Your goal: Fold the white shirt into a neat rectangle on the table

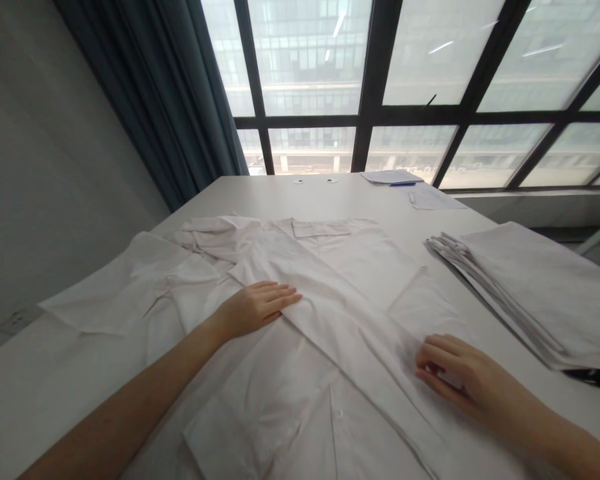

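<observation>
Shirt (310, 353) on bench (270, 197), left of stack (545, 287). Step looks like laying sleeve (330, 300) flat across; next move likely calls for squaring its edge. Left grip (263, 308): flat, fingers extended on cloth. Right grip (445, 372), nearer stack: half-curled, can't tell if pinching.

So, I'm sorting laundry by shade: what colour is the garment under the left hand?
The garment is white, with no pattern visible; see the head view, the only one.

got the shirt (325, 267) spread across the worktop (275, 197) in front of me, a cloth stack (540, 287) along its right edge, papers (387, 176) plus a pen (403, 184) near the far right corner, window (310, 60) behind.
</observation>
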Demonstrator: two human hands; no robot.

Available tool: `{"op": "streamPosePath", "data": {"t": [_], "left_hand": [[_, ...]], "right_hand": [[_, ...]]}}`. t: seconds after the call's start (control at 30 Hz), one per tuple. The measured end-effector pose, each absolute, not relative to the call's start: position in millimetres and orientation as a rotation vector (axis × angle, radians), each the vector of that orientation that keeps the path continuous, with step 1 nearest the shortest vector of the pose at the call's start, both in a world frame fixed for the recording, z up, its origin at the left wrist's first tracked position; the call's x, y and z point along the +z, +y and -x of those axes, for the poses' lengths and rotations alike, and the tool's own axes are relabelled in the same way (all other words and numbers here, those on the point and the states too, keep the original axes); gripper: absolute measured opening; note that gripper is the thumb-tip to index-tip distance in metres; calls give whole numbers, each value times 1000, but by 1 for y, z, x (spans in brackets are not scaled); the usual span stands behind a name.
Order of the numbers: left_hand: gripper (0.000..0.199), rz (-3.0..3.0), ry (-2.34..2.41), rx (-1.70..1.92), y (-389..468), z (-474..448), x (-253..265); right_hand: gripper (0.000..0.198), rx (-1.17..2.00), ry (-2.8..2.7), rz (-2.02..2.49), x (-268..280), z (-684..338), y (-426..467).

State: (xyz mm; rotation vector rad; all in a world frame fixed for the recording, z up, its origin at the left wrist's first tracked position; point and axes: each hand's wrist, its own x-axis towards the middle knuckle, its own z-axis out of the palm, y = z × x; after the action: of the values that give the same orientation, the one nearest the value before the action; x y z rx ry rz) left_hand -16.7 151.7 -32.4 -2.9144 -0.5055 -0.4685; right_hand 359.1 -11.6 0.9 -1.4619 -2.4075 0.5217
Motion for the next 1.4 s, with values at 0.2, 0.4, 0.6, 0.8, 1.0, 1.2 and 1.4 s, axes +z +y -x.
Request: {"op": "streamPosePath", "data": {"t": [0.2,0.4,0.6,0.8,1.0,1.2,1.4], "left_hand": [[43,2845,-311,-397,138,0,-28],[42,2793,-294,-417,137,3,-29],[32,2740,-208,-423,135,5,-27],[30,2933,-560,-759,145,8,-36],[48,2652,-1437,-397,160,14,-49],[59,2501,-1715,54,167,26,-40],[46,2275,-1915,-161,181,49,-39]], "right_hand": [[21,876,-2670,1255,11,-331,-31],[11,662,-2745,1303,4,-317,-36],[16,725,-2743,1134,6,-320,-37],[21,777,-2684,1079,0,-326,-35],[22,388,-2565,1168,-19,-337,-23],[50,132,-2606,1338,-35,-353,-19],[48,210,-2470,1481,-36,-358,-16]]}}
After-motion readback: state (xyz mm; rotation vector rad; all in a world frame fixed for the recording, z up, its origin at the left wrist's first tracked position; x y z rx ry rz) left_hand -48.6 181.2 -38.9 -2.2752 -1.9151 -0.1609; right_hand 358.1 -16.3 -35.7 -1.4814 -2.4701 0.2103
